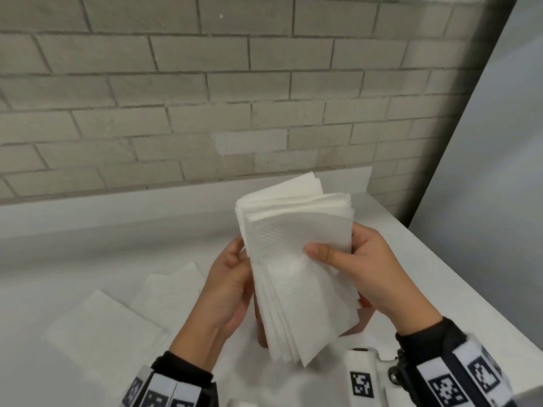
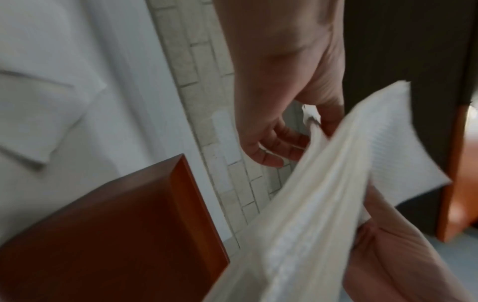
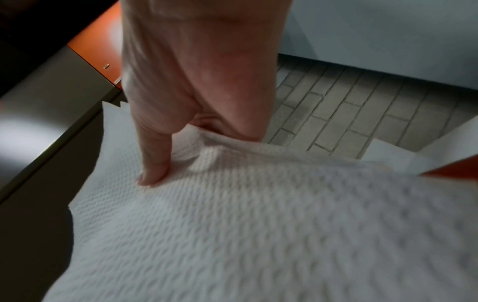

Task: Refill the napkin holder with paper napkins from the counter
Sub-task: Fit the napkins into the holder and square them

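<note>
From the head view, a white worktop (image 1: 88,239) runs along a grey brick wall (image 1: 205,83), and loose napkins (image 1: 102,327) lie flat on it at the near left. Raised above the worktop, a thick stack (image 1: 293,274) of napkins stands tilted between both hands. The left hand (image 1: 229,289) curls round its left edge; the right hand (image 1: 373,271) grips the right edge, thumb pressed on the front sheet.

In the left wrist view, a brown wooden holder (image 2: 116,235) sits just below the stack (image 2: 310,204); its inside is hidden. The left hand's fingers (image 2: 279,147) curl against the paper's edge.

In the right wrist view, the right hand's thumb (image 3: 152,159) presses the embossed top sheet (image 3: 258,224), the other fingers tucked under it.
</note>
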`<state>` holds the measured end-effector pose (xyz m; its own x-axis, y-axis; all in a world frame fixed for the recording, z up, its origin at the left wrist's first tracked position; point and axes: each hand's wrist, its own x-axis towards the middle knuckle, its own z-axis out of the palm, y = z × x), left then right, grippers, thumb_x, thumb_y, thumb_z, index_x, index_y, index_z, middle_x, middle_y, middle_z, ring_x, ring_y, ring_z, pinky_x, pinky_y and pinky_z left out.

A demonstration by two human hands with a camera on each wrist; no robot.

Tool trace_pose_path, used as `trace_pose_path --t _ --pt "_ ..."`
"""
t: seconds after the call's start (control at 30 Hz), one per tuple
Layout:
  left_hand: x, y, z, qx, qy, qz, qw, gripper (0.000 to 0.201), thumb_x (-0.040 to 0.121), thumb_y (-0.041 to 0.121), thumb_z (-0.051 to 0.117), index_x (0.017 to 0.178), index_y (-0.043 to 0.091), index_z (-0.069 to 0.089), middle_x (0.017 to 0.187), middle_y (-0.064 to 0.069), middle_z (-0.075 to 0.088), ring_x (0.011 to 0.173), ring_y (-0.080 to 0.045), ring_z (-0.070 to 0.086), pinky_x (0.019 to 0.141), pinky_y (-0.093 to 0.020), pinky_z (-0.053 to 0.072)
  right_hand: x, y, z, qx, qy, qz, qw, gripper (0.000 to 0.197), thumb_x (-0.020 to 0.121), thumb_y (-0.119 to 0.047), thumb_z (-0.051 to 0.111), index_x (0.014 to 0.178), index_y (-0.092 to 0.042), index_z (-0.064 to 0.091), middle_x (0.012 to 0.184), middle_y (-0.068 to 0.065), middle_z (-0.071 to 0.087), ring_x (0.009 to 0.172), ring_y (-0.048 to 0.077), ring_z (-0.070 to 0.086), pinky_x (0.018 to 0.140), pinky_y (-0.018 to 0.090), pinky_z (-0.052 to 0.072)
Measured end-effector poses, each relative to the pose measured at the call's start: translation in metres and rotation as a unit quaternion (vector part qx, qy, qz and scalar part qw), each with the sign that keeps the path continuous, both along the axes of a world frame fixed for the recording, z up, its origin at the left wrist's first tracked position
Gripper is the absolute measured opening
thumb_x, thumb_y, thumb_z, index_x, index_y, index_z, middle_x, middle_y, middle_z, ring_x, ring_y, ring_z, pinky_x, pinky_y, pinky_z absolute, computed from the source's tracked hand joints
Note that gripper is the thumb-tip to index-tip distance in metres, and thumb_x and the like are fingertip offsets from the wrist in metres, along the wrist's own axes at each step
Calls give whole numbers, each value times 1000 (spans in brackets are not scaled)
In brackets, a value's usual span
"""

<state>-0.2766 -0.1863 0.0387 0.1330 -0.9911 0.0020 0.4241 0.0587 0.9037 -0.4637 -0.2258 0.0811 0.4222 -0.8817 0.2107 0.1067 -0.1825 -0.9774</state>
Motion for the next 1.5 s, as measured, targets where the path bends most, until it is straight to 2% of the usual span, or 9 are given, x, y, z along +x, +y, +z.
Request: trace_pose_path --t 0.13,0.27,0.4,0.67,0.83,1.03,1.17,1.33,1.5 --pt "-5 -7 5 -33 -41 15 999 47 62 6 70 108 13 66 101 -9 73 91 -24 71 71 -32 60 -6 -7 -6 -6 1 -34 999 31 64 -21 75 94 -19 73 93 -1 76 86 17 73 70 25 58" --pt "-2 -15 6 -52 -70 -33 996 55 69 2 74 121 7 59 110 -17 70 101 -36 67 82 -46 57 -7 -8 -6 -103 -26 -40 994 26 60 -5 82 76 -25 78 81 -8 76 77 6 71 66 14 52" --pt "-3 -17 11 -114 -114 39 986 25 77 -6 69 86 17 74 81 -4 75 74 -18 72 57 -23 55 -5 -9 -5 -169 -29 -83 982 31 62 -1 83 71 -30 77 75 -17 73 75 -1 68 67 10 50" --pt "-33 -33 1 -139 -123 68 980 34 90 58 45 107 30 56 94 15 69 90 -6 66 73 -19 53 31 -26 -35 3 -62 -174 983 19 81 -19 71 100 -22 68 93 -6 75 86 11 71 67 19 55" --pt "-33 -49 -21 -137 -217 100 961 17 94 26 54 104 38 49 96 15 66 90 3 64 71 -13 51 33 -30 -49 29 -84 -177 980 22 84 -20 68 105 -20 67 98 -1 75 92 17 71 73 29 57" --pt "-40 -65 -16 -151 -165 116 968 30 88 38 55 116 37 43 102 21 64 97 1 63 75 -17 53 33 -40 -46 -24 -95 -205 974 54 77 -27 77 124 -29 50 115 -4 65 105 12 65 84 31 55" --pt "-36 -71 -35 -100 -199 103 969 36 88 44 58 119 42 40 109 28 61 101 9 59 92 -26 50 29 -46 -72 10 3 -210 978 80 83 -29 70 146 -36 21 127 -6 53 108 -2 59 85 19 50" --pt "-38 -70 -51 -51 -224 79 970 59 89 48 47 141 39 21 137 10 47 121 1 48 106 -25 39 37 -44 -95 23 30 -204 978 64 95 -27 53 148 -37 18 137 -9 46 119 -7 48 100 17 40" --pt "-44 -70 -46 -53 -234 83 967 57 98 23 47 144 38 16 133 7 49 114 2 54 92 -12 46 43 -44 -78 -17 -1 -209 978 46 100 -14 44 140 -34 33 117 -14 59 101 -13 58 78 4 45"
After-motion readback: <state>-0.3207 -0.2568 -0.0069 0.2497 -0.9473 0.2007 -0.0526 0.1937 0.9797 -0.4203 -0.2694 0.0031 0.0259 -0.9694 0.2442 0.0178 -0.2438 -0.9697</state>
